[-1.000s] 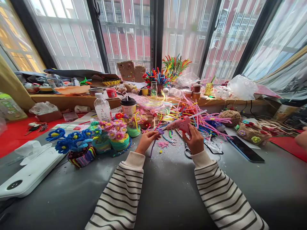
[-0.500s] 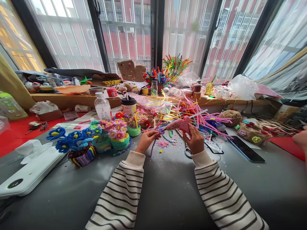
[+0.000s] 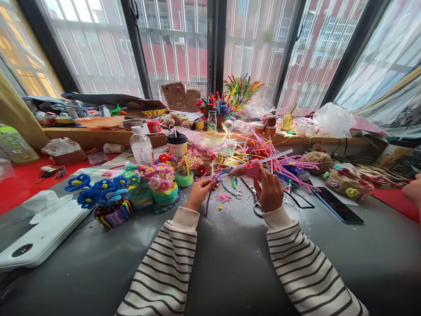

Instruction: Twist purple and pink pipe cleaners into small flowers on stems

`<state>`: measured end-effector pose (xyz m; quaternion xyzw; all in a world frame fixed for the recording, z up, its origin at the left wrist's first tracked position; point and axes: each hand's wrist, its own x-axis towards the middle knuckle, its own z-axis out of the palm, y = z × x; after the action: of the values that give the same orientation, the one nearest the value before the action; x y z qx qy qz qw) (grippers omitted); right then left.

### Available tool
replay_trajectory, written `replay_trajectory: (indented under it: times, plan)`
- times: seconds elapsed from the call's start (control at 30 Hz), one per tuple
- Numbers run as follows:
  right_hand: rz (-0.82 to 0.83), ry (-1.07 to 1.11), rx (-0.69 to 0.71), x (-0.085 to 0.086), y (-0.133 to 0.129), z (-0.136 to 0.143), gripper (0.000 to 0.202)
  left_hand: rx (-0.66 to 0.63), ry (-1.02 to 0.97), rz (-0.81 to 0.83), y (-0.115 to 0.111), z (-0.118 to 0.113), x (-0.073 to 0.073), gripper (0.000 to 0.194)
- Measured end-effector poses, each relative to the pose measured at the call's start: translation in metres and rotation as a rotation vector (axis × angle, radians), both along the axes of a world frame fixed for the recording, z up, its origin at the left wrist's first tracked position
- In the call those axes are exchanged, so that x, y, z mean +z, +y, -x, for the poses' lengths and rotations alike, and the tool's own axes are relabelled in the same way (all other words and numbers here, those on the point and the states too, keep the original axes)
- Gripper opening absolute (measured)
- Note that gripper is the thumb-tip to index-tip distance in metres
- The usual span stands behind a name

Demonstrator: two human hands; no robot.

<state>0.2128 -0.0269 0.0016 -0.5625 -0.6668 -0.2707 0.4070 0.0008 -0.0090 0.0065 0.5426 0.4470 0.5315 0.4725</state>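
Between the fingertips of my left hand [image 3: 198,194] is a small purple pipe-cleaner flower [image 3: 218,178], its purple stem hanging below. My right hand [image 3: 270,192] is wrapped round the handle of a pink hot glue gun [image 3: 247,170], a pale glue stick poking out of its back end. The nozzle points left toward the flower, a short gap apart from it. Under the two hands lie pink clippings [image 3: 223,197], a small yellow bit [image 3: 220,207] and scissors [image 3: 258,208]. A second pair of small scissors [image 3: 239,194] rests nearer the middle.
Left of my hands stand pots of blue flowers [image 3: 113,211] and pink flowers [image 3: 162,177], with a water bottle [image 3: 142,149] and a lidded cup [image 3: 177,147] behind. Loose pipe cleaners [image 3: 279,153] heap at the back. A phone [image 3: 340,205] lies right; another person's hand [image 3: 412,193] shows at the edge.
The glue gun has drawn back slightly to the right and up, away from the flower, and now sits more level. My left hand stays nearly in place, still holding the flower.
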Motion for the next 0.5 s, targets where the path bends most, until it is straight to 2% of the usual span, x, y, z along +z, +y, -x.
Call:
replay_trajectory:
  times: [0.1, 0.2, 0.4, 0.5]
  plan:
    - [-0.002, 0.022, -0.063, 0.000, 0.002, -0.002, 0.041, -0.014, -0.063, 0.030, 0.000, 0.001, 0.000, 0.024]
    - [0.006, 0.038, -0.122, -0.004, 0.007, -0.006, 0.045, -0.097, -0.187, 0.062, -0.001, 0.003, 0.002, 0.024]
    - [0.045, 0.110, -0.157, -0.012, 0.016, -0.012, 0.050, -0.324, -0.665, -0.012, -0.005, 0.017, 0.008, 0.017]
    - [0.105, 0.145, -0.157, -0.016, 0.019, -0.015, 0.054, -0.374, -0.878, -0.069, -0.007, 0.028, 0.013, 0.009]
